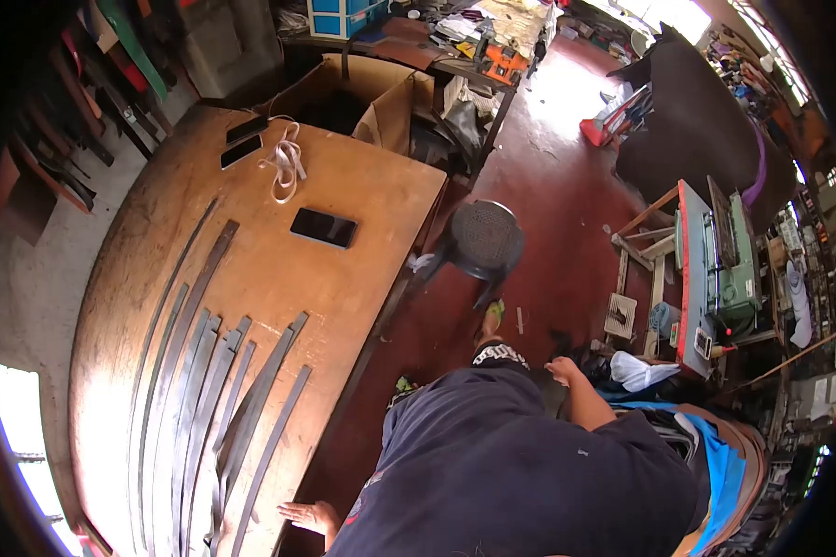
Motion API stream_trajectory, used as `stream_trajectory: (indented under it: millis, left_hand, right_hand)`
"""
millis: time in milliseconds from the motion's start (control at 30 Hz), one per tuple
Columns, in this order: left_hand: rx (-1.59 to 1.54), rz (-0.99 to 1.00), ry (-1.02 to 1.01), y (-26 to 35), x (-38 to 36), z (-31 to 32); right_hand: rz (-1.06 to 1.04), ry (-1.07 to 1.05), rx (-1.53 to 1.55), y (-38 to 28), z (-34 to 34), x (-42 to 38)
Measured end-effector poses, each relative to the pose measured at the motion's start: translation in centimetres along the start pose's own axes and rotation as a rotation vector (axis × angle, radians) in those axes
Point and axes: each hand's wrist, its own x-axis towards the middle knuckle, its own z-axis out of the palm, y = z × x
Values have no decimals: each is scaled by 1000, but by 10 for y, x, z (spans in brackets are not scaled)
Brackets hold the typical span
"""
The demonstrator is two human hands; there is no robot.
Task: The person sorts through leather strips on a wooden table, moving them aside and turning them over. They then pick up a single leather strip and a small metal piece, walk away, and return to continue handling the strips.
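table (362, 200): left of stool (481, 239)
strips (215, 408): on table, near end
phone (323, 227): beyond strips
box (362, 93): behind table

left hand (308, 513) flat, fingers spread, right hand (561, 369) loosely curled

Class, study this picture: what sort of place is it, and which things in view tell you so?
Probably a small leather or strap-making workshop. Long dark strips lie in rows on a wooden table, a green machine stands by the wall, and a cluttered workbench sits at the back.
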Motion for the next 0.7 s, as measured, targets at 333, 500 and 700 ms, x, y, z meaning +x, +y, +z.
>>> stream_trajectory:
  millis: [333, 500, 700]
  left_hand:
    - [-302, 227, -695, 191, -28, 15]
    - [-356, 797, -688, 387, -123, 1]
    - [-472, 885, -688, 513, -188, -98]
  right_hand:
    - [-354, 296, -13, -116, -126, 36]
    - [-363, 273, 36, -31, -173, 54]
    - [-681, 297, -789, 192, -166, 109]
